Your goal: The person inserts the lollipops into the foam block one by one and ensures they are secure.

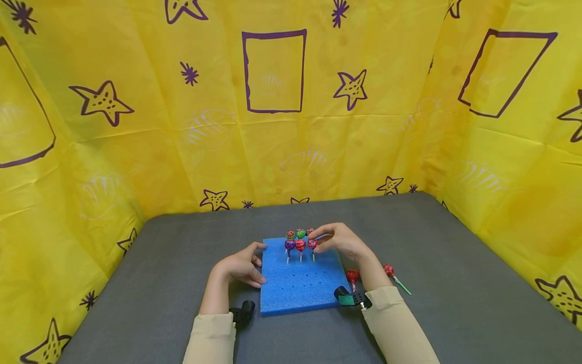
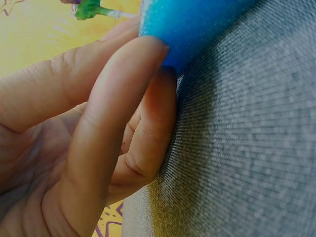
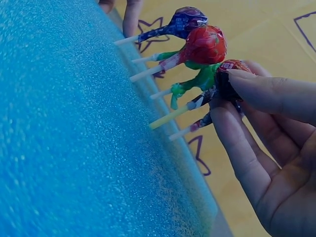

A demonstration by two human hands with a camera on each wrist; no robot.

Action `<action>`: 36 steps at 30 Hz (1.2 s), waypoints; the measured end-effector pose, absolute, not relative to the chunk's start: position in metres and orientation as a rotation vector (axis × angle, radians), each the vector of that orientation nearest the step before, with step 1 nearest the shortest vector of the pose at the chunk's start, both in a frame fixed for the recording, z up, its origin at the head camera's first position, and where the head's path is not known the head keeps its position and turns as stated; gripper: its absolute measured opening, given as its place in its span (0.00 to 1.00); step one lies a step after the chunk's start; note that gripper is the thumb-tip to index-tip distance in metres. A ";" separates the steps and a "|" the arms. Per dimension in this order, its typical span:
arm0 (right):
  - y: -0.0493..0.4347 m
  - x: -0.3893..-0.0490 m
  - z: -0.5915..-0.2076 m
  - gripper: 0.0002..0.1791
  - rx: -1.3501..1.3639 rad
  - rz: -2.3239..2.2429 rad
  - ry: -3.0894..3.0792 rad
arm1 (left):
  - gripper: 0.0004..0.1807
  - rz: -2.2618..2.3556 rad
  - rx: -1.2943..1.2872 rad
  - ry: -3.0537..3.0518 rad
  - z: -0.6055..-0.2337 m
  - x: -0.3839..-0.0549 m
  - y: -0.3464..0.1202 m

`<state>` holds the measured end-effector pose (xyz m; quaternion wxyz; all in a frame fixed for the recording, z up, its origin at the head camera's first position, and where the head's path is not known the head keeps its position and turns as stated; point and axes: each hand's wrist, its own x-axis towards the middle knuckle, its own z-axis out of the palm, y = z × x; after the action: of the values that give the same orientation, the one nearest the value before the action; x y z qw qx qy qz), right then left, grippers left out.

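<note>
Pinching the yellow-stick lollipop by its wrapped head, the right hand holds it upright on the blue foam board, rightmost in the nearer row; the left hand, thumb and forefinger spread wide, touches the board's left edge.

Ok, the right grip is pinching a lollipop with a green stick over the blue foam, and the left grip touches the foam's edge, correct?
No, the stick is yellow, as the right wrist view shows. The right grip is pinching that lollipop over the blue foam, and the left grip touches the foam's edge.
</note>
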<state>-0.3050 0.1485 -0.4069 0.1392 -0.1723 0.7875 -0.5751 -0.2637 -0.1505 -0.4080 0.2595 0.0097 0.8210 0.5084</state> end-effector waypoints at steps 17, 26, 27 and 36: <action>0.151 -0.303 -0.403 0.18 -0.513 -1.664 2.297 | 0.51 1.378 0.001 2.221 -0.408 -0.265 -0.149; 0.159 -0.302 -0.395 0.21 -0.577 -1.673 2.286 | 0.52 1.373 0.028 2.219 -0.407 -0.263 -0.151; 0.160 -0.302 -0.394 0.21 -0.573 -1.677 2.290 | 0.52 1.373 0.031 2.219 -0.407 -0.263 -0.152; 0.174 -0.300 -0.386 0.21 -0.556 -1.701 2.326 | 0.52 1.369 0.026 2.215 -0.407 -0.264 -0.151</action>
<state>-0.2997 0.1738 -0.3858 0.1031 -0.1883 0.7883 -0.5766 -0.2641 -0.1506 -0.4068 0.2656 0.0096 0.8200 0.5069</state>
